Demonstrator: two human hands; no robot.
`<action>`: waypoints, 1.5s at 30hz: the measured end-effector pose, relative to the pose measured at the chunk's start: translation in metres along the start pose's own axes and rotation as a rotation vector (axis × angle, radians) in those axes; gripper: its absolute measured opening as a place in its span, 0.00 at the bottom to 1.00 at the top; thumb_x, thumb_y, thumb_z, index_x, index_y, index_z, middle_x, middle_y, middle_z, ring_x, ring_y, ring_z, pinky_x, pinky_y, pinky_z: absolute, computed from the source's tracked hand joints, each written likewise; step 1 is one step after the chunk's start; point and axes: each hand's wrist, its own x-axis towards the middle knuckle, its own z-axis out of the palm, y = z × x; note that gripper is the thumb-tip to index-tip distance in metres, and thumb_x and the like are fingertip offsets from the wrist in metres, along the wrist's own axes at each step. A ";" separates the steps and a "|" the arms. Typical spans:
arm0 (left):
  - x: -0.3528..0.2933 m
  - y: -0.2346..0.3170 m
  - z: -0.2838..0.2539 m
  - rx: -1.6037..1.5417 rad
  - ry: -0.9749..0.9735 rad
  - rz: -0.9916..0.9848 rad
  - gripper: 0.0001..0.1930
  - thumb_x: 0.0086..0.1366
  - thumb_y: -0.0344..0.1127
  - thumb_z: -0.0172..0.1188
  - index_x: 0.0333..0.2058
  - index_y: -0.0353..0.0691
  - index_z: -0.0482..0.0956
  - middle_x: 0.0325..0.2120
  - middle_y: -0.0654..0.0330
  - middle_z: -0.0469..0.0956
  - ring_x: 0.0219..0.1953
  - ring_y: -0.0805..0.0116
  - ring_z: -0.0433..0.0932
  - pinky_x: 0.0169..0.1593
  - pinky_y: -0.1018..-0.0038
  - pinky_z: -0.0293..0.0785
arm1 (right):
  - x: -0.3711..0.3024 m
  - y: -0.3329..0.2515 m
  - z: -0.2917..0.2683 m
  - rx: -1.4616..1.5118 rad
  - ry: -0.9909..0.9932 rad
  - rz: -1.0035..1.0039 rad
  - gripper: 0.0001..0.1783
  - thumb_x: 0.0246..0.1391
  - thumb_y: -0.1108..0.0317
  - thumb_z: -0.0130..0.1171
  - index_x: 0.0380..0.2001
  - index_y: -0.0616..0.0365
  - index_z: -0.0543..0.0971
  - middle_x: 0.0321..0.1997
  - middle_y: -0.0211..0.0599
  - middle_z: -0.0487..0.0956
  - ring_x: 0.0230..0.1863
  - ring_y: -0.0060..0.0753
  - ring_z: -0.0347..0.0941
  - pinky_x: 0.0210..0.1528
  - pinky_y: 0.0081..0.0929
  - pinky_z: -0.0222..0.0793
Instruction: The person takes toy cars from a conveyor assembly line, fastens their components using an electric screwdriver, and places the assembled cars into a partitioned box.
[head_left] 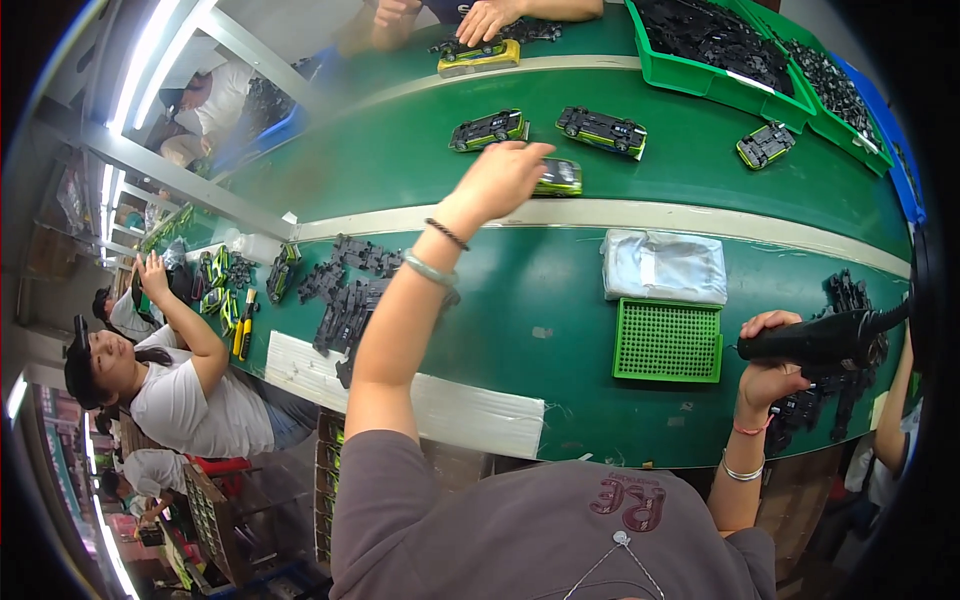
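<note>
My left hand (503, 180) reaches across to the far green strip of the bench, fingers stretched out and slightly blurred. It is over the left end of a green toy car (562, 177) with black windows; whether the fingers touch it, I cannot make out, and the thumb is hidden. At the right, my right hand (766, 375) is wrapped around a black electric screwdriver (805, 341), held level with its cord running off right. Beyond my left hand, two toy cars (489, 130) (602, 132) lie with black undersides up.
A green perforated tray (668, 341) and a plastic-wrapped block (664, 267) lie before me. Black parts are heaped at left (350, 312) and beside my right hand. Green bins (715, 45) of parts stand far right. Across, another person's hand (488, 20) touches a car; another worker sits left.
</note>
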 end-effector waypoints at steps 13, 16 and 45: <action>-0.104 -0.160 -0.087 0.412 -0.213 -0.594 0.28 0.46 0.20 0.55 0.50 0.41 0.70 0.44 0.48 0.74 0.49 0.52 0.71 0.52 0.64 0.68 | -0.002 0.005 -0.010 -0.006 -0.031 -0.053 0.52 0.34 0.17 0.37 0.34 0.62 0.66 0.26 0.37 0.67 0.28 0.30 0.64 0.35 0.27 0.62; -0.132 -0.186 -0.093 0.570 -0.299 -0.690 0.19 0.52 0.26 0.54 0.46 0.46 0.72 0.42 0.52 0.75 0.46 0.52 0.73 0.47 0.61 0.71 | -0.002 0.003 -0.010 0.003 0.003 -0.020 0.53 0.33 0.16 0.36 0.34 0.63 0.66 0.26 0.37 0.68 0.28 0.30 0.65 0.35 0.26 0.63; -0.754 0.435 0.049 0.026 1.697 -2.731 0.27 0.52 0.54 0.60 0.43 0.39 0.73 0.43 0.54 0.71 0.42 0.51 0.70 0.31 0.52 0.71 | 0.014 0.094 0.015 -0.047 -0.365 0.092 0.60 0.30 0.14 0.30 0.32 0.70 0.71 0.27 0.47 0.72 0.30 0.41 0.69 0.42 0.37 0.68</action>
